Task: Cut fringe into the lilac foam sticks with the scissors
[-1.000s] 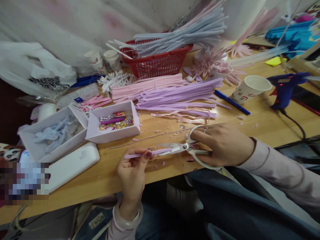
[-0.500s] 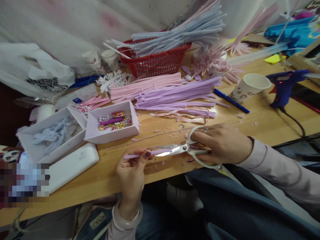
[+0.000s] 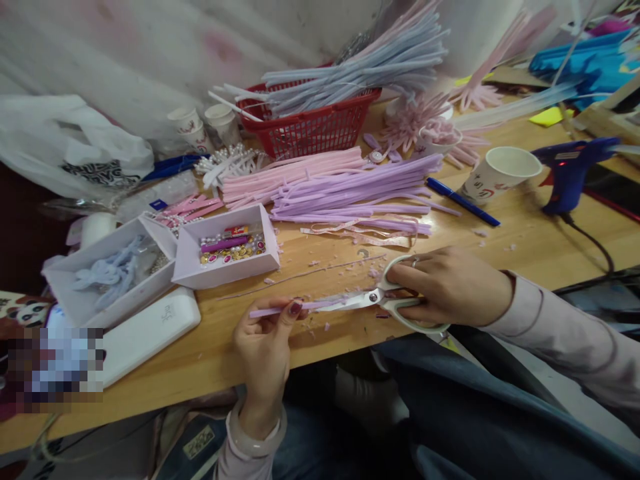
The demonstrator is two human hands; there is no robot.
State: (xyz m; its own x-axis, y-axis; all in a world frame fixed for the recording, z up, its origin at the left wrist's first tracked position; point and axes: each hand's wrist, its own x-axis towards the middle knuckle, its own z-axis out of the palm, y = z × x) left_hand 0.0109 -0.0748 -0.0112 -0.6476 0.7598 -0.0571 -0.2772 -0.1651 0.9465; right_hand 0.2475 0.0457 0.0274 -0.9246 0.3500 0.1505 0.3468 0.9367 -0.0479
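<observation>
Between the thumb and fingers of my left hand (image 3: 267,347) is a short purple pipe cleaner (image 3: 265,312), held level above the table's front edge. My right hand (image 3: 450,287) grips the white-handled scissors (image 3: 374,297), fingers through the loops. The blades point left and lie along the pipe cleaner's right end, close to my left fingertips. Small purple fluff scraps are scattered under and behind the blades. Farther back lies a bundle of purple pipe cleaners (image 3: 350,187), with pink pipe cleaners (image 3: 295,172) behind it.
A red basket (image 3: 320,127) of pale blue stems stands at the back. Left are a white box of beads (image 3: 225,270), another box (image 3: 70,293) and a white power bank (image 3: 150,340). A paper cup (image 3: 503,173), blue pen (image 3: 463,201) and glue gun (image 3: 575,167) stand or lie right.
The scissor blades have come closer together along the pipe cleaner, and my right hand has shifted slightly right. My left hand keeps its pinch. The view has moved a little.
</observation>
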